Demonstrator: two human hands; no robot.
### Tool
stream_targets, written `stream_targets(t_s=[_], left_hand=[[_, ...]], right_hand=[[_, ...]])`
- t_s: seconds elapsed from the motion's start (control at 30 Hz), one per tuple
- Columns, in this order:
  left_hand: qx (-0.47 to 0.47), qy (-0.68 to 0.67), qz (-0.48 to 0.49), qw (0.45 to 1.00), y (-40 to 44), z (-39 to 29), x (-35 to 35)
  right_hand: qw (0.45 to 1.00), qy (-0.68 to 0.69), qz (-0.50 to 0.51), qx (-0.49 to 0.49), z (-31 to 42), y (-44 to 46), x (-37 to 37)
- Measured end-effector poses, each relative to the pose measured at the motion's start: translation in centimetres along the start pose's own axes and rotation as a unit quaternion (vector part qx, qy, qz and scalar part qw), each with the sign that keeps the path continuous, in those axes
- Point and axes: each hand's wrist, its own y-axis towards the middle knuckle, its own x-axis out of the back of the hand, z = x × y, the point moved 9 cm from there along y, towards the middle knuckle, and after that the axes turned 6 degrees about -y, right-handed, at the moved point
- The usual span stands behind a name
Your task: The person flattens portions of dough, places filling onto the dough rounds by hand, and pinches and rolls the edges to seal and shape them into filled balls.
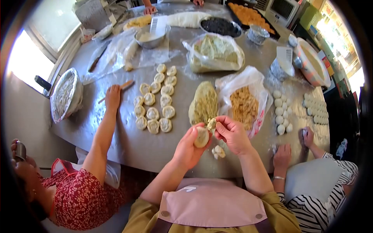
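My left hand (pixel 187 149) holds a round, flattened piece of dough (pixel 201 137) between thumb and fingers. Pinched in my right hand (pixel 234 136) is a small crumbly lump of filling (pixel 211 124), close beside the dough's upper edge. Just beyond my hands lies a large greenish mound (pixel 204 101), and to its right an open plastic bag holds orange-brown crumbly filling (pixel 244 105). A small pale crumbly clump (pixel 218 152) rests on the table below my right hand. Several round dough pieces (pixel 153 113) stand in rows to the left.
At left, a person in red reaches over the metal table (pixel 128 145) with a hand on a wooden stick (pixel 126 84). Another person's hands (pixel 282 157) are at right, near white balls (pixel 279 111). Bowls (pixel 150 37) and a bagged greenish mass (pixel 215 53) stand farther back.
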Motion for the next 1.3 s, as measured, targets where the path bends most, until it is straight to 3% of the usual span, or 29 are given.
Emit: stream_targets(t_s=[0.13,0.2,0.23,0.27,0.37,0.5,0.67,0.8,0.9,1.1,1.3], left_hand=[[-0.002,-0.015,0.032,0.999,0.7,1.0,-2.0],[0.007,-0.049,0.04,0.998,0.9,1.7,-2.1],[0.0,-0.016,0.017,1.0,0.8,1.9,-1.6],[-0.006,0.018,-0.003,1.0,0.6,2.1,-1.4],[-0.015,0.053,-0.014,0.998,0.3,3.1,-0.3],[0.002,0.03,-0.035,0.999,0.3,3.0,0.6],[0.065,0.056,-0.011,0.996,0.7,4.7,0.2],[0.071,0.045,0.011,0.996,1.5,5.4,-0.6],[0.077,0.018,0.015,0.997,1.9,5.1,-0.4],[0.118,0.044,0.041,0.991,2.8,6.4,0.6],[0.156,0.043,0.045,0.986,2.6,7.7,-0.1]], right_hand=[[0.996,-0.089,-0.012,0.022,-0.5,-1.5,-0.4],[0.979,-0.173,-0.039,0.099,0.5,-2.0,-0.6],[0.965,-0.214,-0.054,0.139,1.4,-2.3,-1.0],[0.924,-0.338,-0.093,0.156,2.6,-3.2,-0.9],[0.85,-0.423,-0.13,0.286,4.1,-4.2,-1.6],[0.862,-0.416,-0.09,0.275,5.2,-2.8,0.7],[0.754,-0.551,-0.269,0.237,5.9,1.9,10.7],[0.698,-0.666,-0.163,0.207,3.3,5.8,11.2],[0.667,-0.711,-0.182,0.125,1.4,6.5,12.3],[0.724,-0.643,-0.192,0.162,1.5,4.9,13.6],[0.705,-0.648,-0.228,0.175,2.4,3.0,12.2]])
